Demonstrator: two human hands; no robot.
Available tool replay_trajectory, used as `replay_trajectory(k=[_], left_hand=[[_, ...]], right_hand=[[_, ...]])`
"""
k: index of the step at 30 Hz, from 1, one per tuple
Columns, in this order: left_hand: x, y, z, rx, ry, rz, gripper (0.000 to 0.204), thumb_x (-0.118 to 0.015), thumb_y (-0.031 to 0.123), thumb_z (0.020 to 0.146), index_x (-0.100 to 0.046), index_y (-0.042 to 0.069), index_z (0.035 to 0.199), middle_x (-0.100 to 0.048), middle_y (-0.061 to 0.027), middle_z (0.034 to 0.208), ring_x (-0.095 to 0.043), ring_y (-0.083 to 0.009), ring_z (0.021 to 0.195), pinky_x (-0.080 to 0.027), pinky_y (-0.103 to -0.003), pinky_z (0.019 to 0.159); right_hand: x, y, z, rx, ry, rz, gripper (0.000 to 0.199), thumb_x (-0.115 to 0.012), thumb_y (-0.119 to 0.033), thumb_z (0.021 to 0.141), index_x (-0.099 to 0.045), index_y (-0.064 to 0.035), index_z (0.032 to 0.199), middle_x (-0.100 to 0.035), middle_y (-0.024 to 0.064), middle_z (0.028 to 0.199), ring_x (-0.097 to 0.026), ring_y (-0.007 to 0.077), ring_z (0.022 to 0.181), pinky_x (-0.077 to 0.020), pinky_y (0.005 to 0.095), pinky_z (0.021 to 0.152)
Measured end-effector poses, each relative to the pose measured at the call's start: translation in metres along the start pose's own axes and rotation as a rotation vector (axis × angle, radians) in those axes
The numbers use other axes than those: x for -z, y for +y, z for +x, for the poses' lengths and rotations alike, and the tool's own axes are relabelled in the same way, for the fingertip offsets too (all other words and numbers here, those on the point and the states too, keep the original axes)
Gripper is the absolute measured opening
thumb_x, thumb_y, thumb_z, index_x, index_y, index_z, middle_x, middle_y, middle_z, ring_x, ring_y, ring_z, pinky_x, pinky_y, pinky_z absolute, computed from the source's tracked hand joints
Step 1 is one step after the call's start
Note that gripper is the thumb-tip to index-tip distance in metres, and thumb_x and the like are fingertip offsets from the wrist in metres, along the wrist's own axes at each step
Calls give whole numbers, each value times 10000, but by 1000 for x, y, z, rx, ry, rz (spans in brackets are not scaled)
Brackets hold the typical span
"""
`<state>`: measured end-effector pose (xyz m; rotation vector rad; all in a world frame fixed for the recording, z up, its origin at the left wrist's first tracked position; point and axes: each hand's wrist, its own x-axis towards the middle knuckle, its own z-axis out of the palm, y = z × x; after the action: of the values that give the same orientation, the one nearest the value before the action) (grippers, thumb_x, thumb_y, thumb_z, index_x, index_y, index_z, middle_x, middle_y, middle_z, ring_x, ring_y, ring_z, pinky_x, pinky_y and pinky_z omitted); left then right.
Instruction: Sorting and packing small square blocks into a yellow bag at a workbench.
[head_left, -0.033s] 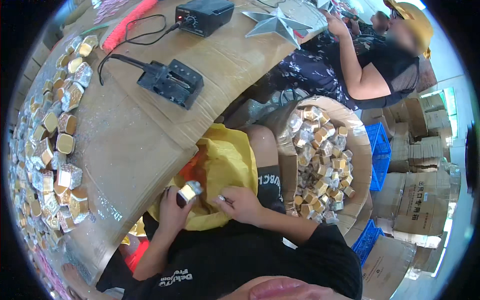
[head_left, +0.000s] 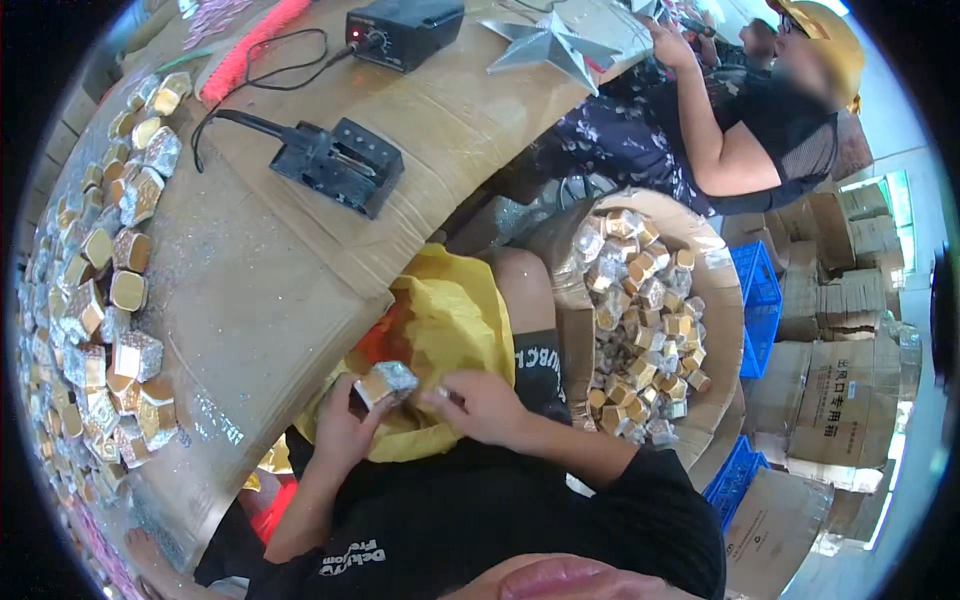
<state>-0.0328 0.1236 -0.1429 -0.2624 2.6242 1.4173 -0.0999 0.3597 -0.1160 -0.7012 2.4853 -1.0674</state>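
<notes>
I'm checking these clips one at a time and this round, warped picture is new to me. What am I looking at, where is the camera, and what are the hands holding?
There is no machine: a person works bare-handed, filmed by a wide fisheye camera on their head, looking down, so straight edges bend. The left hand holds a small glittery gold-and-silver box; the right hand rests beside it on a yellow bag in the lap. On the cardboard-covered table lie many similar boxes, a black tool with a cable and a black power unit. A round basket at the right holds more boxes. Another person works opposite.
</notes>
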Motion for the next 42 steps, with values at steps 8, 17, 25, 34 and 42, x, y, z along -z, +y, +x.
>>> replay_trajectory(k=[8,17,25,34,42], left_hand=[[27,30,-29,-6,-135,-868,481,-707,69,878,-476,3,1295,-565,-71,1232,-551,-169,1168,-435,-329,1018],[94,49,1,-419,108,-1333,505,-586,137,992,-381,2,1433,-532,-81,1344,-514,-182,1259,-413,-361,1064],[117,51,10,-582,167,-1249,547,-569,152,1002,-326,16,1473,-520,-113,1398,-509,-218,1300,-416,-402,1091],[195,39,16,-109,858,-529,506,-459,260,1032,-347,52,1479,-523,-137,1398,-551,-253,1227,-444,-393,1036],[223,2,8,-188,608,-1185,615,-499,341,1018,-312,-19,1481,-456,-179,1383,-463,-274,1233,-413,-389,1049]], right_hand=[[25,4,14,-213,-261,-17,427,-631,-373,926,-559,24,1063,-666,242,848,-660,422,812,-526,481,734],[48,7,3,-290,-242,68,263,-663,-253,942,-639,6,979,-654,105,751,-606,179,660,-498,321,643],[58,33,-1,-292,-221,179,219,-661,-203,948,-621,12,965,-618,56,728,-546,113,643,-464,280,613],[65,34,-5,-281,-158,297,204,-646,-200,950,-623,3,951,-584,29,704,-542,112,640,-461,281,602],[104,92,5,-173,683,315,189,-629,-178,941,-652,9,922,-658,63,799,-589,114,721,-480,275,689]])
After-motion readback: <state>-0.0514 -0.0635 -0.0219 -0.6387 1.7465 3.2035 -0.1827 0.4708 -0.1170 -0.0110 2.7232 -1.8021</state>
